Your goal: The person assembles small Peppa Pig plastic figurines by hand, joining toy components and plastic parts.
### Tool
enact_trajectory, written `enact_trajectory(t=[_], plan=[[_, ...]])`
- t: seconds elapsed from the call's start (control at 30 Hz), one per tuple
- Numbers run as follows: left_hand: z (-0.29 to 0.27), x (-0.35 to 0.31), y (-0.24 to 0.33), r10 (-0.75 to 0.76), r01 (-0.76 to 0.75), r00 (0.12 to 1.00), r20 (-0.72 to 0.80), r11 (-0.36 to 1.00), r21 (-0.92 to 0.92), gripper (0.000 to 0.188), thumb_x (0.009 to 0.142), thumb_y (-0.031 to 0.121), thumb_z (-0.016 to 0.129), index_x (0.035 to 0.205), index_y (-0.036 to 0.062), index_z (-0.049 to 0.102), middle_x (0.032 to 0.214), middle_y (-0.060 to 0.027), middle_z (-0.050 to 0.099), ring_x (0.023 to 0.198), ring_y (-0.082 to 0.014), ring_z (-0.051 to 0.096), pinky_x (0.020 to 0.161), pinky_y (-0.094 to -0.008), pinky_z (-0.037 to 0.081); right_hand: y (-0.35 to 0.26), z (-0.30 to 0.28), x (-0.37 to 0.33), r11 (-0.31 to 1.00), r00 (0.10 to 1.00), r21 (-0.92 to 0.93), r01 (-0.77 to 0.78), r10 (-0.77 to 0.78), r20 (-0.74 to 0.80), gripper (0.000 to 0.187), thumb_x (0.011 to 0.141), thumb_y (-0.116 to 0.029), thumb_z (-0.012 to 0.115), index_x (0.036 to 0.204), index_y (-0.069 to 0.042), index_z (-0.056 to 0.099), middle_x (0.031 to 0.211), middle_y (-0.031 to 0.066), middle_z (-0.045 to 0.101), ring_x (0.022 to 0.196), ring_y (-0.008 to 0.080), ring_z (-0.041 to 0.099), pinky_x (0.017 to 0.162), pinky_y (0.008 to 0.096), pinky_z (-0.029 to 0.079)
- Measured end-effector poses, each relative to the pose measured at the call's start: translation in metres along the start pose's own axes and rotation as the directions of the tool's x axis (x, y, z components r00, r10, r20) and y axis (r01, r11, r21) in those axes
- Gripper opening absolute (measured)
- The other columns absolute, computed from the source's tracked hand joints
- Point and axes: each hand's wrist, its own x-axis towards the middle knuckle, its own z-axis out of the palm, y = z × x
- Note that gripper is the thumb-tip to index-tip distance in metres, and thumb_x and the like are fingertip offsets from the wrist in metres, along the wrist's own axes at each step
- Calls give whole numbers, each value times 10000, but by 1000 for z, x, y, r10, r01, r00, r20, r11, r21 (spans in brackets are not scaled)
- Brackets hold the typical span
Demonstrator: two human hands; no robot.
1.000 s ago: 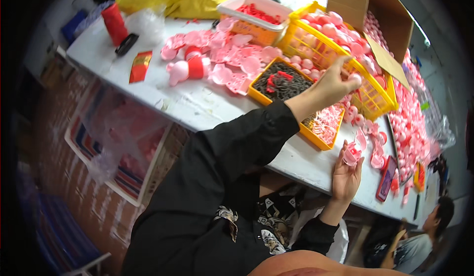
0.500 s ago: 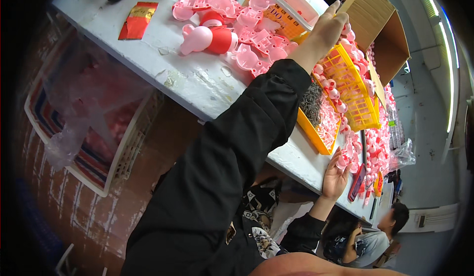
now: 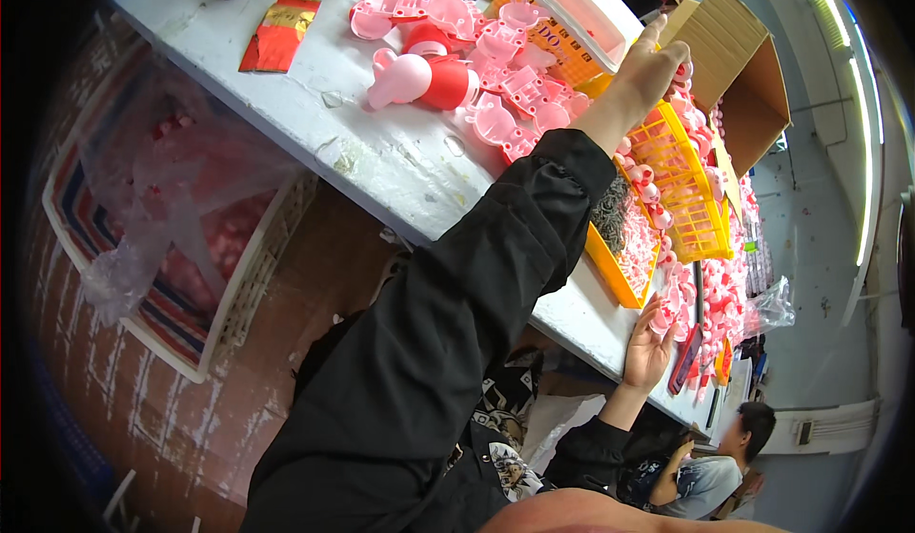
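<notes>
My left hand [image 3: 650, 73] is stretched across the table above the yellow basket [image 3: 658, 137] of pink and red parts. One finger points out straight and another bends; nothing shows in this hand, though its far side is hidden. Lower right, my right hand [image 3: 648, 350] rests by the table edge, palm up, with its fingers round a pink plastic shell piece [image 3: 667, 316]. A shallow yellow tray [image 3: 610, 268] lies between the hands, with grey screws and small pink pieces in it. Pink half shells [image 3: 519, 90] and a pink-and-red plastic figure [image 3: 405, 77] lie left of my left hand.
A white lidded tub [image 3: 596, 23] and an open cardboard box [image 3: 762, 90] stand at the back. A red packet [image 3: 278, 37] lies at far left. Below the table is a crate [image 3: 214, 342] with plastic bags. A co-worker [image 3: 710, 481] sits at lower right.
My left hand has shifted slightly right and down, its bent finger now apart from the straight one. The view has moved a little. My right hand keeps its place with the shell piece.
</notes>
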Motion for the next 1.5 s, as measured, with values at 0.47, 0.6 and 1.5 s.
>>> enact_trajectory(t=[0.47,0.6,1.5], plan=[[-1,1,-9,5,0,999,-33,986,164,755,837,253,528,1482,31,204,806,-75,571,577,-78,472,537,-206,422,1,-1,-1,999,1000,-48,25,-24,18,576,964,-158,537,1400,90,254,1398,290,359,1231,349,466,1052,420,430],[-1,-1,-12,-19,22,1000,-18,989,145,770,828,251,530,1484,24,195,789,-66,554,578,-75,466,530,-209,412,2,3,-3,998,1000,53,-17,17,-7,576,963,-155,539,1399,91,255,1396,291,359,1230,348,465,1051,418,432],[41,-34,-61,41,-278,948,314,586,761,439,758,342,760,1063,49,640,971,-127,684,909,-235,676,773,-335,547,-10,-11,-7,995,993,-51,89,-84,89,547,998,-200,461,1406,93,244,1436,302,315,1316,364,387,1123,434,343]])
